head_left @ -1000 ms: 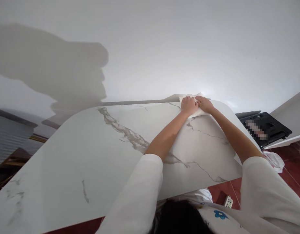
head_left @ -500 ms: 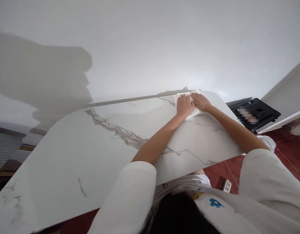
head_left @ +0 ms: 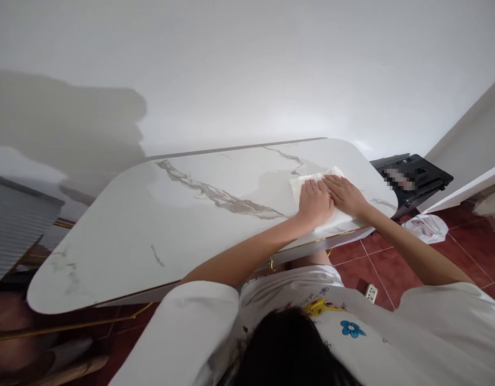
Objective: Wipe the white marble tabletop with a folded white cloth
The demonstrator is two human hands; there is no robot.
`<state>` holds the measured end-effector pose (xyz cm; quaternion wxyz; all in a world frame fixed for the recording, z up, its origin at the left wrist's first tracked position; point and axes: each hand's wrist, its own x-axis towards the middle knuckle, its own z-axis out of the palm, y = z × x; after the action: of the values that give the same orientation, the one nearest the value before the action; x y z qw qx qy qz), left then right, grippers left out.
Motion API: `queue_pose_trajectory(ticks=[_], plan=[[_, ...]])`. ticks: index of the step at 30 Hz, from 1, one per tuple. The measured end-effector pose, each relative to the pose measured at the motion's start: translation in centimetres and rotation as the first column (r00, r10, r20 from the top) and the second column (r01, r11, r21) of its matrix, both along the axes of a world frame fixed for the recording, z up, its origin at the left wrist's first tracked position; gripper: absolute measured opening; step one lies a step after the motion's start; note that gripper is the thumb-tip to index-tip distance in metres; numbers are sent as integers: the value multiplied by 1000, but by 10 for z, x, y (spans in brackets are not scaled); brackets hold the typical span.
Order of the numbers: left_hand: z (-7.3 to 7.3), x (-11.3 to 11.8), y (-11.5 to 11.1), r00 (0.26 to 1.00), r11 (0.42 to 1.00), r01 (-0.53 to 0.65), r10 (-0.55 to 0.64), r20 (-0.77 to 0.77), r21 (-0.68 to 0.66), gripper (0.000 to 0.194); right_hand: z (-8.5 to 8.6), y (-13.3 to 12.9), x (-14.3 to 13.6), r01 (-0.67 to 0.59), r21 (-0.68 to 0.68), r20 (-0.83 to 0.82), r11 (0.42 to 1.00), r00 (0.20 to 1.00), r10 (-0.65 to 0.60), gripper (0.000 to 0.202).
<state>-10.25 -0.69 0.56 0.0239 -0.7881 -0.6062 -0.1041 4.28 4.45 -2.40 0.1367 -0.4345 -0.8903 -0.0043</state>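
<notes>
A white cloth [head_left: 331, 214] with an uneven edge lies spread on the marble-patterned tabletop [head_left: 110, 220], toward its right end and near the front edge. My left hand [head_left: 315, 202] presses down on the cloth, its fingers close together and slightly bent over the fabric. Beside it, touching, my right hand [head_left: 346, 195] is pressed on the cloth too, with its fingers together and pointing left. Both palms hide part of the cloth. The tabletop is white with grey veins and rounded corners.
A white wall [head_left: 231, 69] runs behind the table. To the right are a black case [head_left: 426, 174], a white plastic bag [head_left: 426, 228] and a power strip [head_left: 371, 292] on the red tiled floor [head_left: 392, 273]. A grey ribbed panel [head_left: 22, 230] stands at the left.
Both hands have drawn the cloth from the table's far edge back toward my body, near the front edge. The view has shifted, showing more of the table's left end.
</notes>
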Motion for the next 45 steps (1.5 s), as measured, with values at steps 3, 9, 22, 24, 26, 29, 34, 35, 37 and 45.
queue_pose_trajectory(ticks=[3,9,22,24,26,29,34,35,37,45], plan=[[3,9,-22,999,1000,22,-23,-25,-18,53,1,-25,9,-6,-2,-25,1000,1000,6,52],[8,39,-25,997,998,64,-65,-34,-29,52,9,-34,40,19,-54,-73,998,997,-23,49],[-4,42,72,993,999,2,-7,120,42,40,6,73,35,30,-3,-97,1000,995,-31,46],[-5,32,93,989,999,-40,35,144,34,38,7,97,23,7,-12,-107,1000,994,-8,45],[-6,22,114,985,997,-73,67,160,31,37,7,121,11,-7,-25,-118,1000,993,4,45],[-8,5,144,982,995,-94,87,166,35,38,7,152,-8,4,-53,-132,999,991,-11,45],[-12,-17,186,974,990,-134,123,191,44,37,7,197,-30,22,-100,-165,995,986,-38,46],[-14,-20,194,972,989,-141,128,199,51,37,7,204,-33,18,-108,-169,994,985,-36,46],[-15,-22,208,967,987,-151,135,218,58,38,8,218,-37,11,-117,-173,993,984,-32,47],[-11,-24,236,953,981,-192,178,244,36,40,11,248,-46,47,-121,-202,992,977,-71,46]])
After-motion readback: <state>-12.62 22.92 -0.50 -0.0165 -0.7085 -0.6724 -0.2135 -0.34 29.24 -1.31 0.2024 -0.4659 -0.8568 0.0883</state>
